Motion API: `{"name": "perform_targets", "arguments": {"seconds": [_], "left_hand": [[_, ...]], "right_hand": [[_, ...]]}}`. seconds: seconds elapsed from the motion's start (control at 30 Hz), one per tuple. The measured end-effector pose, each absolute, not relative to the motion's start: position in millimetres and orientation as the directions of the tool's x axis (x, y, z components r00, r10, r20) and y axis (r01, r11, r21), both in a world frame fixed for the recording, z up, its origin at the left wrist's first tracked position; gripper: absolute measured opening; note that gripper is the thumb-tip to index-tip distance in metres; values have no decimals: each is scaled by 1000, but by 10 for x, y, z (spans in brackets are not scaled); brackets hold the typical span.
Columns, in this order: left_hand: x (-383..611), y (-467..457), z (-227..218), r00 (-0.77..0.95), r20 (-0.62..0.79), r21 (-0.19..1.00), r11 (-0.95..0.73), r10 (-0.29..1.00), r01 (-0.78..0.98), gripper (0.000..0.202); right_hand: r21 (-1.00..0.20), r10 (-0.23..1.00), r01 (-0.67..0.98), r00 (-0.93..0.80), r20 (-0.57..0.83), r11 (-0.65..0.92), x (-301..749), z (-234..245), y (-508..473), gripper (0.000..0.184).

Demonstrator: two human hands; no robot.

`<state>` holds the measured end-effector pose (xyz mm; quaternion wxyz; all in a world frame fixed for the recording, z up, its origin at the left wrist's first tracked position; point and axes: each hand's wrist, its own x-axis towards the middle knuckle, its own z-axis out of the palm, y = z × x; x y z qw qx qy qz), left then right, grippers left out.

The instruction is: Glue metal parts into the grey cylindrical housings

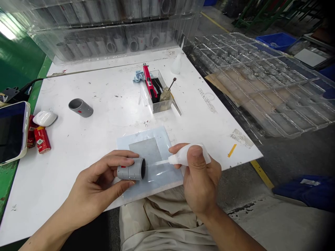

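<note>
My left hand (101, 181) grips a short grey pipe coupling (131, 169) on its side, open end facing right. My right hand (200, 179) is closed around a small white squeeze bottle (183, 157), with its thin nozzle aimed left at the coupling's mouth, a short gap from the rim. Both are held over a clear plastic sheet with a grey square (150, 153) at the near edge of the white table (86, 139). A second grey coupling (80, 107) lies on the table to the left.
A clear box (159, 104) holds a red tool, a small jar and a brush; another white bottle (176, 64) stands behind it. A phone (12, 130), a white case (44, 118) and a red can (42, 139) sit at the left. Clear trays of couplings line the back and right.
</note>
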<state>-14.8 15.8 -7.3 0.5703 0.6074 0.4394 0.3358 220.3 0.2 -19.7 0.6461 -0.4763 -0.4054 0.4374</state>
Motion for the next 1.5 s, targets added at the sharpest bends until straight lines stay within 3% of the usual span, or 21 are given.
{"name": "perform_targets", "arguments": {"seconds": [0.27,0.53,1.0,1.5], "left_hand": [[-166,157,-56,374,-64,984,-4,925,178,17],[-145,158,-87,379,-52,990,-1,924,138,37],[-132,164,-75,381,-62,991,10,922,137,36],[-136,144,-12,333,-159,979,105,929,174,43]], "right_hand": [[-959,955,-229,280,98,165,2242,-170,-11,46],[-959,973,-258,221,59,116,2237,-175,-15,45],[-982,967,-149,243,76,114,2213,-179,-9,43],[-973,946,-160,303,113,168,2188,-176,2,46]]}}
